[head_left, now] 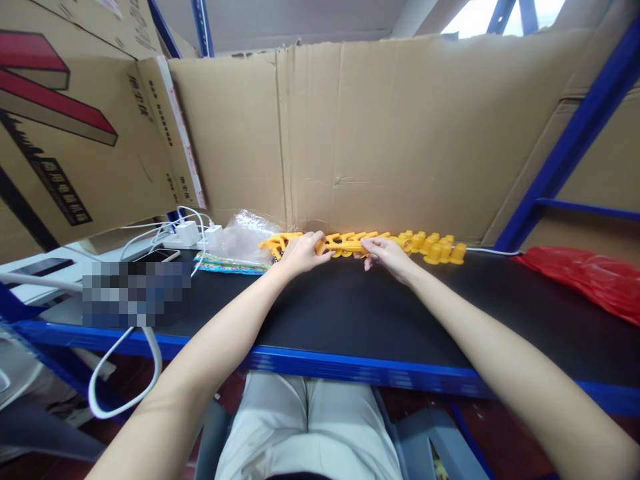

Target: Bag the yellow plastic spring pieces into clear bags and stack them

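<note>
Between the hands: a row of yellow plastic pieces [350, 245] sits at the far edge of the black tabletop [350, 313], right up against the cardboard wall [380, 133].
Left hand: the left hand [300, 253] is curled over the row, fingers bent round one piece near the left end. Looks like a loose grip, can't tell how tight.
Right hand: the right hand [387, 257] lies palm down, fingertips pinching or pressing a piece just right of the middle. Can't say which of the two.
Where the row is: part of it runs in the gap between both hands, a short bit pokes out past the left hand, and a cluster of yellow pegs [437, 248] carries on beyond the right hand.
Long axis: it runs side to side, parallel to the cardboard and across the line of both forearms, lying flat on the top.
Left of the left hand: a crinkly clear plastic bag [245, 237] just beside it, then white chargers [193, 233] with cables, and a phone [157, 256] further out.
Far right of the right hand: a red plastic bag [590, 277], well apart.
</note>
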Motion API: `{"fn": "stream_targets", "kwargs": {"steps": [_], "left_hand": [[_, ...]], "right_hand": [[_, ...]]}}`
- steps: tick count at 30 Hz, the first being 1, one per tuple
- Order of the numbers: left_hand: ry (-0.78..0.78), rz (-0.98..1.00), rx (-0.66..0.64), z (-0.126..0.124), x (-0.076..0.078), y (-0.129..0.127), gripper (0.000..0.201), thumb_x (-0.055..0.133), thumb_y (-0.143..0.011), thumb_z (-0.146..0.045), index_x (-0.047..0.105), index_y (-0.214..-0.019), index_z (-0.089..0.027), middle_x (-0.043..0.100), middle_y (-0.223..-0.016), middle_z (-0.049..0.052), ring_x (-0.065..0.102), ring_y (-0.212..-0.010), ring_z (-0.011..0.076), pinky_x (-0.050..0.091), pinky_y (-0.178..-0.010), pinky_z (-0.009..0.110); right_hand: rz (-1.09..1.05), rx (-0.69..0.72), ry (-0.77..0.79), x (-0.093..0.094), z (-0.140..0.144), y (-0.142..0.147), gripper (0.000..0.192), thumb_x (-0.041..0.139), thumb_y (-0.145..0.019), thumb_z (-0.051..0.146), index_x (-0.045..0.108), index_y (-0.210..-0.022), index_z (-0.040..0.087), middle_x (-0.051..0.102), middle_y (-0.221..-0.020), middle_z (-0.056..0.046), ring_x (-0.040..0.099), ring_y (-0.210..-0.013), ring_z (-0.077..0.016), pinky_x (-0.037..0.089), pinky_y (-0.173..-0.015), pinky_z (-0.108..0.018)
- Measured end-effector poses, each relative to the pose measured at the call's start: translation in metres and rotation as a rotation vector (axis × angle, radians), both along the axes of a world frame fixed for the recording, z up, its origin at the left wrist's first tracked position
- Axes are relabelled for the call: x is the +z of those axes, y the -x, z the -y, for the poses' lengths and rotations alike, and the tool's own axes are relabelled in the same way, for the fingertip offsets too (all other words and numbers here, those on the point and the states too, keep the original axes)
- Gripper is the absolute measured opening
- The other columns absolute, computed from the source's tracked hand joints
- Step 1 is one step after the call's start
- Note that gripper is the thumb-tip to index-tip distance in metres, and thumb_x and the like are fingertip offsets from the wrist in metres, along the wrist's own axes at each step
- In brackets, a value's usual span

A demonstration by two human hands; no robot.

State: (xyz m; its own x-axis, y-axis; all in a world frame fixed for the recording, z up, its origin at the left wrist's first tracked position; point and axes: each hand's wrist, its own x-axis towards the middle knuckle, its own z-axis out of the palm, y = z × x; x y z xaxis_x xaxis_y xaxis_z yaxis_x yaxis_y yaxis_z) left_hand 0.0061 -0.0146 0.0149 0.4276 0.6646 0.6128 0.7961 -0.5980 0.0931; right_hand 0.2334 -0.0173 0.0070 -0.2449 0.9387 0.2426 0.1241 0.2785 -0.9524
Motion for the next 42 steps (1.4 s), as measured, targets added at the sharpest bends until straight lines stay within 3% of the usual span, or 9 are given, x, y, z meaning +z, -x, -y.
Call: {"fn": "stream_targets", "kwargs": {"steps": [7,11,13,17,20,27,32,36,42], "left_hand": [[0.04,-0.005,-0.016,0.001,0.0,0.001,0.039,0.051,-0.075,-0.049,0.051,-0.102,-0.02,0.059,-0.091,0.006,0.057,-0.081,0.0193,0.041,-0.068,0.029],[0.085,0.023,-0.099,0.004,-0.001,0.002,0.074,0.054,-0.071,-0.053,0.022,-0.132,-0.024,0.043,-0.126,0.011,0.051,-0.105,0.0234,0.043,-0.079,0.033],[0.121,0.004,-0.114,0.004,-0.003,0.003,0.077,0.052,-0.074,-0.049,0.012,-0.136,-0.025,0.035,-0.134,0.012,0.049,-0.108,0.0231,0.042,-0.082,0.033],[0.16,-0.077,-0.096,0.0,-0.007,0.004,0.065,0.047,-0.079,-0.039,0.017,-0.135,-0.024,0.034,-0.135,0.011,0.05,-0.108,0.0226,0.042,-0.086,0.034],[0.157,-0.115,-0.09,-0.003,-0.008,0.005,0.06,0.048,-0.078,-0.036,0.026,-0.132,-0.021,0.038,-0.132,0.011,0.048,-0.111,0.0235,0.04,-0.089,0.035],[0.166,-0.162,-0.066,-0.006,-0.01,0.005,0.048,0.047,-0.078,-0.035,0.04,-0.122,-0.019,0.049,-0.121,0.01,0.051,-0.106,0.0228,0.041,-0.088,0.034],[0.175,-0.205,0.024,-0.015,-0.014,0.009,0.031,0.046,-0.077,-0.033,0.055,-0.103,-0.019,0.058,-0.105,0.008,0.056,-0.095,0.022,0.044,-0.081,0.033],[0.186,-0.225,0.049,-0.02,-0.016,0.012,0.023,0.045,-0.076,-0.03,0.059,-0.091,-0.018,0.061,-0.095,0.007,0.057,-0.09,0.0213,0.044,-0.079,0.032],[0.189,-0.262,0.165,-0.018,-0.015,0.014,0.027,0.044,-0.074,-0.016,0.057,-0.098,-0.017,0.057,-0.107,0.013,0.051,-0.102,0.0278,0.041,-0.083,0.043]], "right_hand": [[-0.075,-0.003,0.029,-0.001,0.001,0.003,0.036,0.062,-0.071,0.047,0.055,-0.086,0.016,0.065,-0.075,-0.006,0.053,-0.045,-0.0088,0.047,-0.05,-0.026],[-0.174,-0.127,-0.033,-0.001,-0.008,-0.003,0.037,0.066,-0.067,0.046,0.05,-0.086,0.019,0.061,-0.071,-0.002,0.057,-0.055,-0.0109,0.049,-0.058,-0.027],[-0.158,-0.262,-0.163,0.0,-0.015,-0.012,0.04,0.066,-0.065,0.046,0.047,-0.088,0.021,0.061,-0.075,-0.002,0.059,-0.064,-0.0135,0.048,-0.062,-0.028],[0.163,-0.597,-0.564,-0.001,-0.027,-0.039,0.041,0.063,-0.067,0.043,0.047,-0.097,0.02,0.059,-0.094,-0.007,0.058,-0.081,-0.0186,0.045,-0.073,-0.033],[0.544,-0.727,-0.706,-0.009,-0.033,-0.057,0.034,0.055,-0.074,0.037,0.05,-0.102,0.019,0.059,-0.1,-0.009,0.055,-0.089,-0.0226,0.039,-0.08,-0.037],[0.986,-0.742,-0.646,-0.03,-0.044,-0.068,0.033,0.047,-0.078,0.026,0.053,-0.109,0.019,0.06,-0.103,-0.011,0.051,-0.099,-0.0277,0.031,-0.085,-0.043],[1.048,-0.735,-0.575,-0.033,-0.046,-0.069,0.039,0.046,-0.079,0.026,0.051,-0.116,0.018,0.057,-0.113,-0.011,0.047,-0.108,-0.0275,0.023,-0.094,-0.05],[1.102,-0.714,-0.507,-0.034,-0.047,-0.069,0.037,0.047,-0.08,0.031,0.054,-0.115,0.018,0.055,-0.118,-0.013,0.043,-0.115,-0.0276,0.016,-0.097,-0.056],[1.074,-0.694,-0.501,-0.036,-0.049,-0.07,0.036,0.049,-0.08,0.031,0.054,-0.114,0.02,0.054,-0.121,-0.011,0.041,-0.117,-0.0285,0.009,-0.097,-0.061]]}}
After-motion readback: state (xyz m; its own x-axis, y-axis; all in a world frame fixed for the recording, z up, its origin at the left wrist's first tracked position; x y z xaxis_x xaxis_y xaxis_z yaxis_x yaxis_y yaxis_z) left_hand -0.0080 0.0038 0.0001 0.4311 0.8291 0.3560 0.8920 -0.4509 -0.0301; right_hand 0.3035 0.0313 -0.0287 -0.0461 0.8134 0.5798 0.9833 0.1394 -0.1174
